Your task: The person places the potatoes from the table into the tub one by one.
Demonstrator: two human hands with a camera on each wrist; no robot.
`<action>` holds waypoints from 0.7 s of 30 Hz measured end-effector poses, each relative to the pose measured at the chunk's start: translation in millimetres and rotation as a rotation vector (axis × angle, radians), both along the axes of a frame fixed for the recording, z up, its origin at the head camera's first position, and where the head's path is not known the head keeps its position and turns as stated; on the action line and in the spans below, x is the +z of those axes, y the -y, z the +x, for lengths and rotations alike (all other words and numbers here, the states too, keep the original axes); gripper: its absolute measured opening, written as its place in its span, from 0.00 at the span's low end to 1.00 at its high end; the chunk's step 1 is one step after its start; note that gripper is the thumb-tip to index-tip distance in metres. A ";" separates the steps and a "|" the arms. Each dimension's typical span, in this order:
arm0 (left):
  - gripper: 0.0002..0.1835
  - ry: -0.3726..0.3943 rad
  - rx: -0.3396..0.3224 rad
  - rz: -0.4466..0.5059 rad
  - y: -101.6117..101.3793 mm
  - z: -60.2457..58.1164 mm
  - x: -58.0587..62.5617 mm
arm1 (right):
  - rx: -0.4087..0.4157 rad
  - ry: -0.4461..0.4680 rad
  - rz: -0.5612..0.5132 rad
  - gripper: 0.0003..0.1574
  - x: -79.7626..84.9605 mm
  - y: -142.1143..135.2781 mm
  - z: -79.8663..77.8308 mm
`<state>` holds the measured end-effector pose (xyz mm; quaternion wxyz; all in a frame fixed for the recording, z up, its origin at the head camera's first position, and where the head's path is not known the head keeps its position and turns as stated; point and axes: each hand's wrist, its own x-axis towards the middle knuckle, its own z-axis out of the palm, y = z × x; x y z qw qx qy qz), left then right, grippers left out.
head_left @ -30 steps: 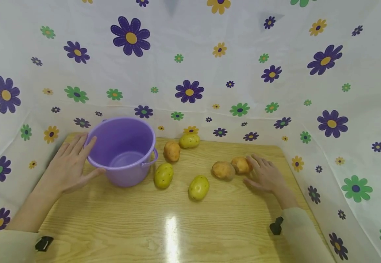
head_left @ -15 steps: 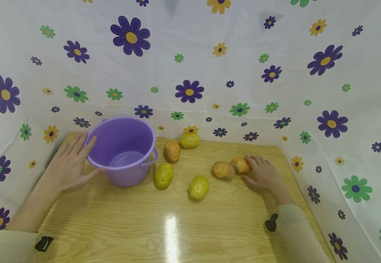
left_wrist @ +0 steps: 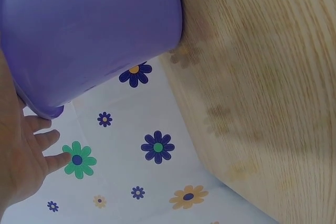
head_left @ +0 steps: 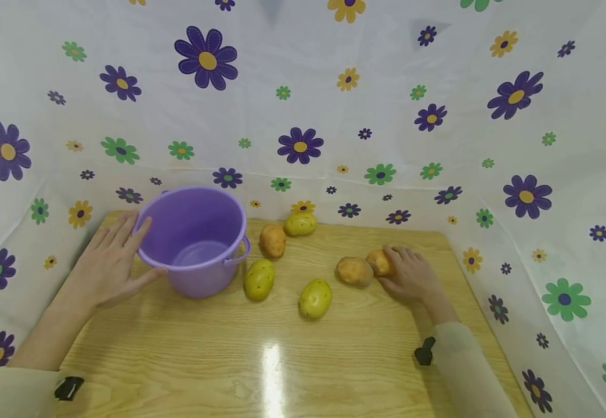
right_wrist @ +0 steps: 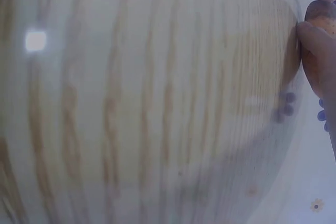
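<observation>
My left hand lies against the left side of a purple bucket, its fingers spread along the rim and its thumb across the near side. In the left wrist view the bucket stands over several straight fingers. On the right, my right hand grips a brown potato, fingers over its right end and thumb on the near side. The right wrist view catches the thumb against that potato. A second brown potato touches its left end.
A brown potato and a yellow-green potato lie right of the bucket toward the back. Two more yellow-green potatoes lie nearer on the wooden table. A flowered cloth rises behind and at both sides.
My right hand has moved left and closed in on the right-hand brown potato, covering more of it. The left hand and the bucket stay in place.
</observation>
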<state>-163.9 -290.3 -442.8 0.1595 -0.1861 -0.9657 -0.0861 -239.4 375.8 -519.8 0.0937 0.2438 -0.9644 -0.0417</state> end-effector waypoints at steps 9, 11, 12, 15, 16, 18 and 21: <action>0.57 0.002 0.002 0.004 -0.4 1.3 1.7 | 0.031 -0.033 0.027 0.51 -2.7 -0.1 -3.7; 0.57 0.000 0.002 0.004 -0.6 1.7 1.4 | 0.034 -0.033 0.028 0.50 -3.2 -0.4 -3.7; 0.57 -0.002 0.001 0.004 -0.7 2.0 1.6 | 0.037 -0.034 0.029 0.50 -3.4 -0.6 -3.7; 0.57 -0.008 0.000 0.002 -0.8 2.2 0.4 | 0.047 -0.043 0.029 0.49 -2.6 -0.6 -3.6; 0.57 -0.010 0.000 0.001 -0.8 2.2 0.1 | 0.049 -0.046 0.032 0.48 -2.2 -0.7 -3.8; 0.57 -0.010 0.000 0.000 -0.7 2.1 0.0 | 0.054 -0.059 0.037 0.47 -1.1 -0.7 -4.2; 0.57 -0.008 0.000 -0.001 -0.3 2.1 -0.2 | 0.049 -0.060 0.043 0.47 1.2 -0.6 -4.6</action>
